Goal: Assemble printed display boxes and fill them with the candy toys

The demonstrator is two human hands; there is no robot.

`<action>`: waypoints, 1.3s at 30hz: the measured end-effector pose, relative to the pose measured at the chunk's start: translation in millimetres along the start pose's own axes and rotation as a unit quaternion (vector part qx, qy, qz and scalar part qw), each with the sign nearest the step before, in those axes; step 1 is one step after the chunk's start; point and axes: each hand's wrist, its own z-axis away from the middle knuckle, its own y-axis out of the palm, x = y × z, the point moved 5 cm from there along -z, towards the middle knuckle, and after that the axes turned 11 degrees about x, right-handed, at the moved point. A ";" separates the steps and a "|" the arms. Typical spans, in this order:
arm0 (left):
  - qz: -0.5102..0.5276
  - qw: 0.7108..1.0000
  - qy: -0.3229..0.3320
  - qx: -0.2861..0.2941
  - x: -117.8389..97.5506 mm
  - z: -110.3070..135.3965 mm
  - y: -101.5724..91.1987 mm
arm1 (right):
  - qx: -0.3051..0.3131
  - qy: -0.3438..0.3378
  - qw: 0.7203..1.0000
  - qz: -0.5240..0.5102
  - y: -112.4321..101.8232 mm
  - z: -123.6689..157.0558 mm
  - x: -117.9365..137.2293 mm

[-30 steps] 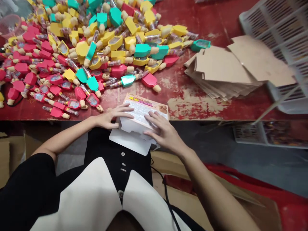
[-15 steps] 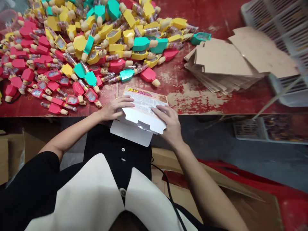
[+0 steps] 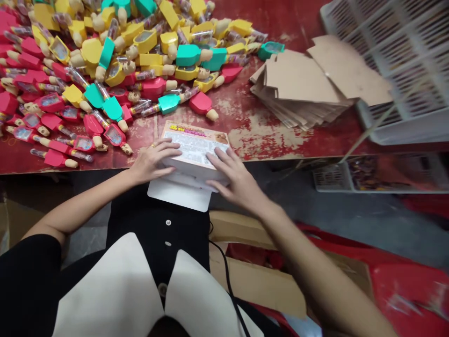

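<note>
A printed cardboard box [image 3: 191,149] lies at the table's front edge, its text side up and its near end toward me. From that end a white flap [image 3: 178,194] hangs out over my lap. My left hand [image 3: 150,161] grips the box's left side, fingers on top and thumb at the near edge. On the right, my right hand [image 3: 240,180] has its fingers spread over the top and its thumb against the front panel. The box's inside is hidden.
Many red, yellow and green toy-like pieces with clear tubes [image 3: 168,103] cover the table's left and back. A stack of flat brown cardboard [image 3: 298,79] lies to the right, beside a white plastic crate [image 3: 403,133]. Another crate [image 3: 333,178] stands lower down.
The notched front panel has been folded down at the box's near end, and my right thumb now presses there. The lower flap still sticks out. The whole view has shifted slightly.
</note>
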 end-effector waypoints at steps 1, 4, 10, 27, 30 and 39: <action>-0.018 1.000 -0.009 -0.008 0.9 -1.7 2.9 | -0.043 0.027 0.999 0.009 1.7 -3.7 1.2; -0.073 0.996 -0.029 -0.042 0.5 -5.2 10.8 | -0.118 0.094 0.988 0.037 11.7 -12.8 5.0; -0.081 0.990 -0.064 -0.099 3.0 2.1 22.8 | -0.128 0.095 0.984 0.079 6.2 -16.1 8.0; 0.262 0.936 -0.085 -0.219 -133.8 -30.5 -34.3 | -0.340 0.027 0.915 -0.217 -8.7 45.8 57.4; 0.070 0.994 -0.021 -0.083 -146.6 -52.6 -46.3 | -0.354 0.048 0.890 -0.284 -9.2 44.8 40.3; -0.152 0.955 -0.170 0.191 -9.8 -60.0 -44.9 | -0.465 0.196 0.859 -0.092 -145.0 14.4 -145.6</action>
